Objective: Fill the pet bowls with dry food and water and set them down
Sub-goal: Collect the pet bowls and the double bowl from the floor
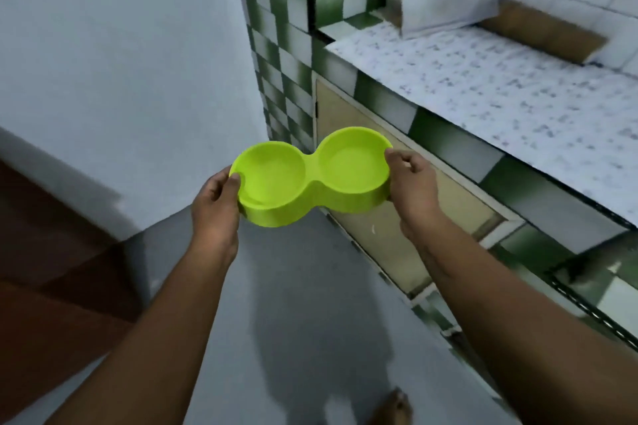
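- Holding the green double bowl (312, 176) over the floor (303, 304), both wells looking empty.
- My left hand (215, 207) grips one end, right hand (412, 183) the other.
- Worktop (500, 86) at right.

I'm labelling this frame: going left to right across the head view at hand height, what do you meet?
left hand → green double pet bowl → right hand → beige cabinet door → speckled countertop
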`<state>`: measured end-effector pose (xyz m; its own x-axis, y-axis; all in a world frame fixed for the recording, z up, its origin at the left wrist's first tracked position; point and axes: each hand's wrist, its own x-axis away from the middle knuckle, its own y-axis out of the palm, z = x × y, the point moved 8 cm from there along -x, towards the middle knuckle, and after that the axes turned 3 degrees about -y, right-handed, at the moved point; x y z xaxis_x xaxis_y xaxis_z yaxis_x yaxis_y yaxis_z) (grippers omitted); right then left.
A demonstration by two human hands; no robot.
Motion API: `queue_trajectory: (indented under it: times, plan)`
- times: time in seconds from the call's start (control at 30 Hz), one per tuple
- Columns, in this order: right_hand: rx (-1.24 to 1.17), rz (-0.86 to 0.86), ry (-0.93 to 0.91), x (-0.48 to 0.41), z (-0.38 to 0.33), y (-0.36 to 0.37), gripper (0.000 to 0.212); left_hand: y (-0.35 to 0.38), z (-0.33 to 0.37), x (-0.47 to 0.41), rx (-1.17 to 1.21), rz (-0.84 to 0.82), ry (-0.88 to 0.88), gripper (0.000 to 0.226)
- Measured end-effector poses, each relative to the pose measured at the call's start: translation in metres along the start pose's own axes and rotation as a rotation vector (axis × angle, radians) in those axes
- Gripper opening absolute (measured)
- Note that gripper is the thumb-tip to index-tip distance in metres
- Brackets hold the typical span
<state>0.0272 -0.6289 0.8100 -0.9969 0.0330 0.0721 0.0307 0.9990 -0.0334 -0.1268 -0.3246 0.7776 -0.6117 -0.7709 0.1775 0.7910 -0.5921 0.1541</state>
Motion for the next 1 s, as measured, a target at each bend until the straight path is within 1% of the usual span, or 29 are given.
queue_trajectory:
  times: [0.1, 0.27, 0.4, 0.53, 0.67, 0.77, 0.83, 0.93, 1.0]
  plan:
    - [-0.002, 0.149, -0.036, 0.021, -0.012, -0.064, 0.016, 0.045, -0.007, 0.027, -0.010, -0.134, -0.021, 0.017]
    - [-0.012, 0.308, -0.070, 0.046, -0.021, -0.169, 0.017, 0.119, -0.026, 0.075, -0.068, -0.277, -0.045, 0.016]
    - [-0.019, 0.411, -0.048, 0.064, -0.018, -0.257, 0.016, 0.184, -0.045, 0.131, -0.096, -0.395, -0.075, 0.008]
    - [-0.025, 0.525, -0.029, 0.084, -0.009, -0.352, 0.016, 0.245, -0.068, 0.198, -0.120, -0.508, -0.106, 0.010]
    - [-0.017, 0.615, -0.040, 0.102, -0.006, -0.446, 0.016, 0.301, -0.093, 0.269, -0.112, -0.573, -0.119, 0.008]
    - [-0.017, 0.691, -0.026, 0.114, -0.001, -0.515, 0.016, 0.346, -0.113, 0.321, -0.129, -0.624, -0.135, 0.012]
    - [-0.005, 0.739, -0.021, 0.123, 0.003, -0.556, 0.016, 0.372, -0.125, 0.353, -0.144, -0.660, -0.145, 0.007]
    - [0.018, 0.807, 0.002, 0.137, 0.012, -0.619, 0.015, 0.412, -0.147, 0.404, -0.154, -0.720, -0.177, 0.012]
    - [0.022, 0.833, 0.024, 0.140, 0.022, -0.654, 0.015, 0.434, -0.161, 0.431, -0.167, -0.755, -0.207, 0.019]
